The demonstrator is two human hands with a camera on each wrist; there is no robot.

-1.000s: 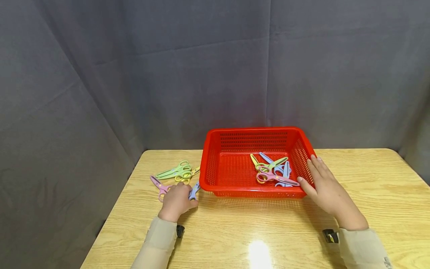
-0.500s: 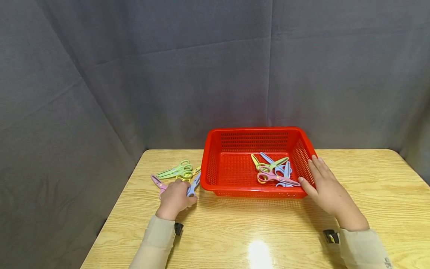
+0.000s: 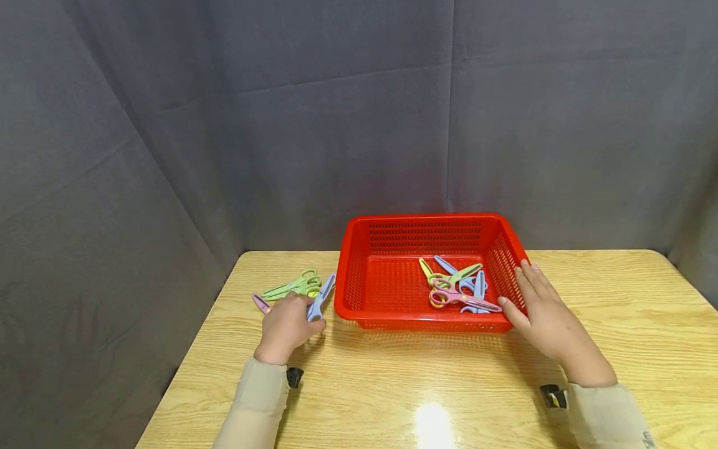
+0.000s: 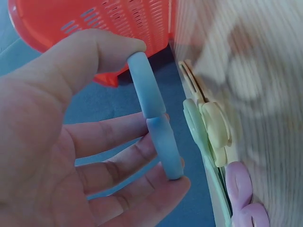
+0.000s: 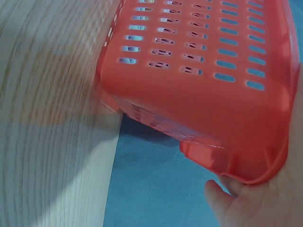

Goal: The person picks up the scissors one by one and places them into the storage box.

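Observation:
My left hand (image 3: pixel 285 327) pinches a pair of blue scissors (image 3: pixel 322 295) by the handle loops, blades angled up towards the basket. In the left wrist view the thumb is on one end of the blue loops and fingertips are on the other, raised over the table. Beneath and beyond lie green scissors (image 3: pixel 288 287), yellow scissors (image 4: pixel 217 126) and pink scissors (image 4: pixel 239 182), partly hidden by the hand in the head view. My right hand (image 3: pixel 546 318) rests with straight fingers on the right side of a red basket (image 3: pixel 404 315), thumb at its near corner.
Inside the basket, towards the right, several scissors overlap, with pink scissors (image 3: pixel 464 299) on top. The wooden table (image 3: pixel 359 386) ends at a grey curtain (image 3: pixel 348 125) behind. Black wrist devices (image 3: pixel 294 377) sit at both sleeves.
My left hand has taken hold of the blue scissors and drawn them slightly left and up, off the table. The right hand stays at the basket.

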